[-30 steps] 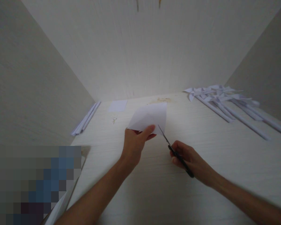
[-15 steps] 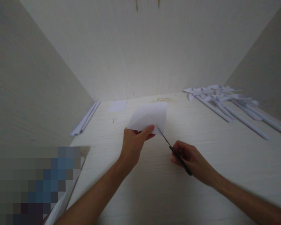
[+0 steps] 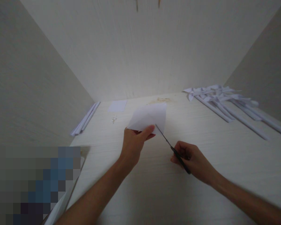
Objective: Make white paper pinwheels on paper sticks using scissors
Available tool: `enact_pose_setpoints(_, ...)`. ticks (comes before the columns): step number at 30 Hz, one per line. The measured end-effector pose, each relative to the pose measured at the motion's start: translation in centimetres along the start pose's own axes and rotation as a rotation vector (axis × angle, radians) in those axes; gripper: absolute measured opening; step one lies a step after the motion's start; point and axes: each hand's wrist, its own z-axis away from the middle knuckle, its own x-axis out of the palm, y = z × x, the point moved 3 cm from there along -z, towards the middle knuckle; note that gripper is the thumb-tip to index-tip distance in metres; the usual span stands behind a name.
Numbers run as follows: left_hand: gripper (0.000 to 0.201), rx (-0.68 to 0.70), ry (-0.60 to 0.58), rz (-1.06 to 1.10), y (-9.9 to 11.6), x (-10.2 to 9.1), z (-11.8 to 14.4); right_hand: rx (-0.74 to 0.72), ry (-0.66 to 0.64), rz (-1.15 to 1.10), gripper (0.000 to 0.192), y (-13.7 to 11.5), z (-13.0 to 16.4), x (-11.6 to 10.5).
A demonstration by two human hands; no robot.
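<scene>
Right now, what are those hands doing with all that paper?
A person's left hand holds a white sheet. The right hand holds dark-handled scissors, their blades at the sheet's near right part. Farther back, another flat sheet and some rolled sticks lie to the left, and pinwheel-like paper shapes to the right.

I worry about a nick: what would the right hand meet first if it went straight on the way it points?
Likely the white paper sheet, which the scissors in the right hand point at. The left hand, its thumb near the blades, lies close to that line; depth is unclear.
</scene>
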Motion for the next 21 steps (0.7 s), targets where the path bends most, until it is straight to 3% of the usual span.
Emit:
enact_pose_setpoints(10, 0.024, -0.055, -0.047, -0.060, -0.73, 0.59, 0.57, -0.011, -0.028, -0.069, 0.029, -0.12, 0.07, 0.16)
enact_pose_setpoints(21, 0.025, -0.058, -0.039, -0.052, -0.72, 0.56, 0.52, -0.013, 0.029, -0.014, 0.031, -0.23, 0.20, -0.16)
